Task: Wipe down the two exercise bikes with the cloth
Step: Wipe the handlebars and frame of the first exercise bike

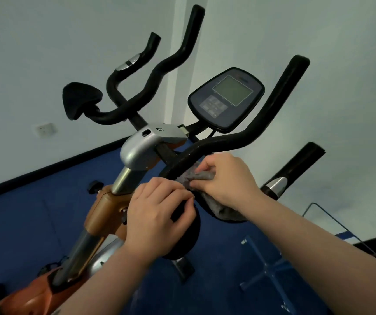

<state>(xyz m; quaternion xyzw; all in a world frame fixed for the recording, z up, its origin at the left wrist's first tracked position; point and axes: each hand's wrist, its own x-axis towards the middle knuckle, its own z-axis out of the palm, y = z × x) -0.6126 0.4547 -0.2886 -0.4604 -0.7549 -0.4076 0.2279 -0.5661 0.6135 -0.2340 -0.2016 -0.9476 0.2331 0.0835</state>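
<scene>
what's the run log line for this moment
phase: wiping handlebar | right hand: pinches cloth | left hand: holds bar end | console: untouched

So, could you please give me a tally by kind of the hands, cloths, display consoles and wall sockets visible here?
Hands: 2, the left hand and the right hand
Cloths: 1, the grey cloth on the handlebar
Display consoles: 1, the console
Wall sockets: 1, the socket
Total: 5

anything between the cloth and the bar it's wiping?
Nothing visible. The right hand presses the cloth straight onto the handlebar; the left hand grips a black pad beside it, clear of the cloth's path.
</scene>
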